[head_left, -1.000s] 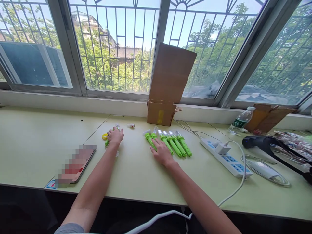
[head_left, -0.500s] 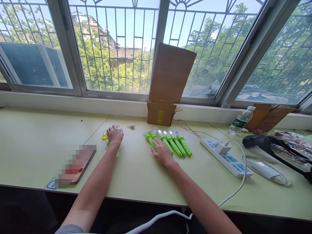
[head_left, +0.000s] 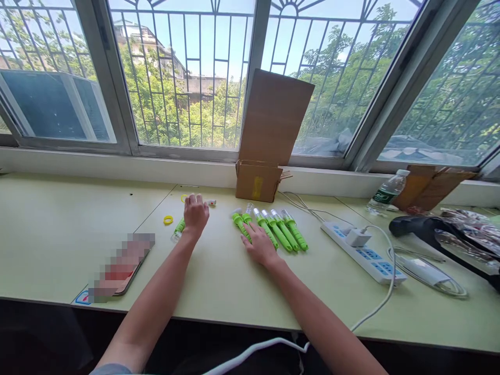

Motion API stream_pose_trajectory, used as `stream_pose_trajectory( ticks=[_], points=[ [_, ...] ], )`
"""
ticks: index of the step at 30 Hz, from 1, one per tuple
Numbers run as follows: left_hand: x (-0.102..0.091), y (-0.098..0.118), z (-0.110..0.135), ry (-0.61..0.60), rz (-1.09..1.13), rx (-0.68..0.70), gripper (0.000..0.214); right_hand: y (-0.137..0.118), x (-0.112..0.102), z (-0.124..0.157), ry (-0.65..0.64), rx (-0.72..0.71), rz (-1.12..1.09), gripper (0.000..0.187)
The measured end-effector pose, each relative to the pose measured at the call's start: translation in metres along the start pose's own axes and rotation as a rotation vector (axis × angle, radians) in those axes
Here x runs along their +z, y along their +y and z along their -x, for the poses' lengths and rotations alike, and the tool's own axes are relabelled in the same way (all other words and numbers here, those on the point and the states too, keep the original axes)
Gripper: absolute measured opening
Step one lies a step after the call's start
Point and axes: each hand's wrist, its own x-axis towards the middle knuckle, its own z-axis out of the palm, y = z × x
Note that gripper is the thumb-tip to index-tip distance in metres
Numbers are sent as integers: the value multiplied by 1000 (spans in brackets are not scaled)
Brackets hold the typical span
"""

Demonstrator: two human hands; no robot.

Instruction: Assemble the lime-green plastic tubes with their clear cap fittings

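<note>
My left hand (head_left: 196,214) is over the table with its fingers bent down. Whatever lies under its fingertips is hidden. Just past it shows a small whitish, clear-ended piece (head_left: 211,202) with a reddish spot. A green ribbed stick (head_left: 180,226) lies partly behind the hand, a clear part (head_left: 176,237) at its near end. To the left are a yellow ring (head_left: 167,220) and another yellow ring (head_left: 183,198), partly covered. My right hand (head_left: 259,244) rests with fingers spread on the left side of a row of several green sticks with clear tops (head_left: 283,233).
A phone-like slab (head_left: 130,265), partly blurred out, lies at left. An open cardboard box (head_left: 258,180) stands by the window. On the right are a power strip (head_left: 365,252) with white cables, a water bottle (head_left: 386,194) and a black curved object (head_left: 414,226).
My left hand has shifted right, toward the small whitish piece, uncovering more of the green stick and the second yellow ring. My right hand has stayed where it was.
</note>
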Motion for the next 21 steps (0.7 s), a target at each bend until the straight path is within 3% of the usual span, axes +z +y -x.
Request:
stream_pose_trajectory(
  ticks=[5, 9, 14, 21],
  points=[
    [8, 27, 15, -54, 207, 343, 35, 1, 2, -1, 5, -3, 17, 54],
    [11, 50, 30, -132, 310, 515, 39, 2, 3, -2, 15, -8, 28, 54],
    [15, 66, 46, -234, 409, 552, 39, 3, 5, -2, 26, -19, 39, 52],
    [23, 66, 53, -340, 489, 501, 40, 5, 6, -3, 27, -25, 32, 52]
  ],
)
